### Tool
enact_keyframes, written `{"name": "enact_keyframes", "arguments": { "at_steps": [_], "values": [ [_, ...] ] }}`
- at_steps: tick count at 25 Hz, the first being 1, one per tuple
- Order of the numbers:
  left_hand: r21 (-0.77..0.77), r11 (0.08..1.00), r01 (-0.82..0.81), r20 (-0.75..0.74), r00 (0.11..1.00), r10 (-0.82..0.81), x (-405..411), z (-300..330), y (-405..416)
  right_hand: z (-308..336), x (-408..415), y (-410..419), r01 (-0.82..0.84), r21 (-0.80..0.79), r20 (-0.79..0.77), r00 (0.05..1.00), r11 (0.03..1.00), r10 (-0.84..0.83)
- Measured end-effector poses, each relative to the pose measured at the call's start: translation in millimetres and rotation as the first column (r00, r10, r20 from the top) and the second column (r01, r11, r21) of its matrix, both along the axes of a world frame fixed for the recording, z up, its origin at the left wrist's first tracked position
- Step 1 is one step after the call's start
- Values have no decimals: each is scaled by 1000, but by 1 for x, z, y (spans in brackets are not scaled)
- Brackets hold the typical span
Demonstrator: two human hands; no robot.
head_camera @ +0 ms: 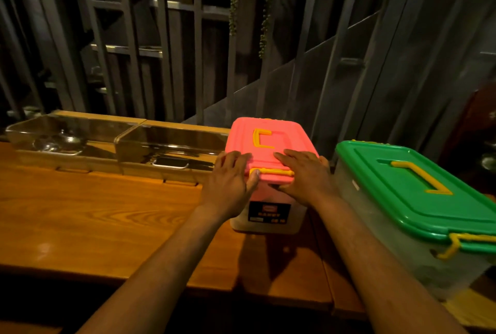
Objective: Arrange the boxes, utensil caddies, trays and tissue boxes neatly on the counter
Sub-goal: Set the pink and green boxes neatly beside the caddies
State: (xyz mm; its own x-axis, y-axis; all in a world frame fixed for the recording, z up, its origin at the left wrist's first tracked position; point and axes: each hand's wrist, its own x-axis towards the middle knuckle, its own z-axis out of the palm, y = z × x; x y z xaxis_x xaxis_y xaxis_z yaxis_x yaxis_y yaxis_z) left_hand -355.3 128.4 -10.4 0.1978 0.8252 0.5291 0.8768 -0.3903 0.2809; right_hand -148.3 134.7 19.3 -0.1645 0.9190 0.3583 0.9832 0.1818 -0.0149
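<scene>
A clear plastic box with a pink lid and yellow handle stands on the wooden counter. My left hand grips its near left corner, thumb on the yellow front latch. My right hand lies over the lid's near right edge, fingers curled down the front. A bigger clear box with a green lid and yellow handle stands close to the right, its near end past the counter's front edge. Two utensil caddies with clear lids stand along the back: a left caddy and a right caddy.
A dark metal grille and a slanted panel rise right behind the counter. Hanging green plant strands dangle above the pink-lidded box. The counter's front edge runs across the bottom, with bare wood to the left of my arms.
</scene>
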Motion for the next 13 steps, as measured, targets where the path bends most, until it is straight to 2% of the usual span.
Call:
{"name": "enact_keyframes", "arguments": {
  "at_steps": [13],
  "values": [
    [-30, 999, 11, 32, 999, -10, -6, -2, 77, -3, -10, 74, 65, 11, 9, 998, 998, -66]
  ]
}}
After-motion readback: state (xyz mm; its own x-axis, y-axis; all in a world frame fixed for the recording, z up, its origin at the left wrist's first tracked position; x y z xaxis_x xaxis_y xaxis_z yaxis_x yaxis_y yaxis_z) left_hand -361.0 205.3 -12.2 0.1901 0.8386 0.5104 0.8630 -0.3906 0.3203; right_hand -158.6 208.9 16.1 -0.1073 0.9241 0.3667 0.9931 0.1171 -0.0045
